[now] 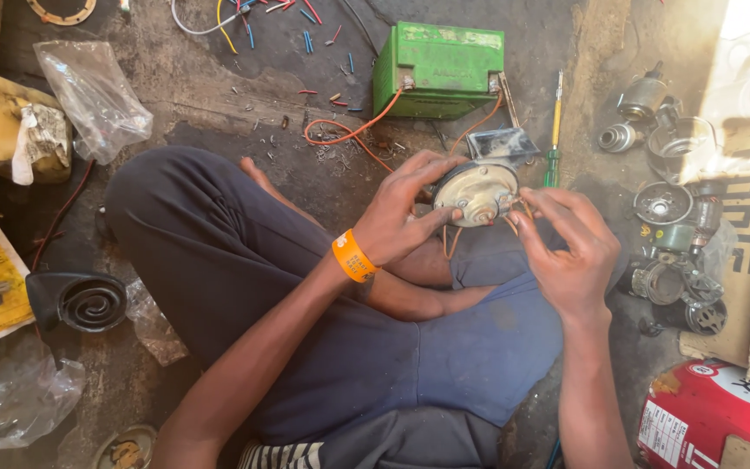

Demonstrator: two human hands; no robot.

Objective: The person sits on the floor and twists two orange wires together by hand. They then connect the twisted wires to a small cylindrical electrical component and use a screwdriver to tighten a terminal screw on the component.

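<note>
Black spiral horn (pixel 88 301) sits on the floor far left, near the crossed legs. Left hand (pixel 401 213) with an orange wristband (pixel 353 256) grips the round metal horn unit (pixel 477 193) over the lap. Right hand (pixel 570 247) pinches at its orange wires (pixel 523 208). Green battery (pixel 438 69) behind it, screwdriver (pixel 555 130) just right, 1 pile of motor parts (pixel 674 252) beyond.
</note>
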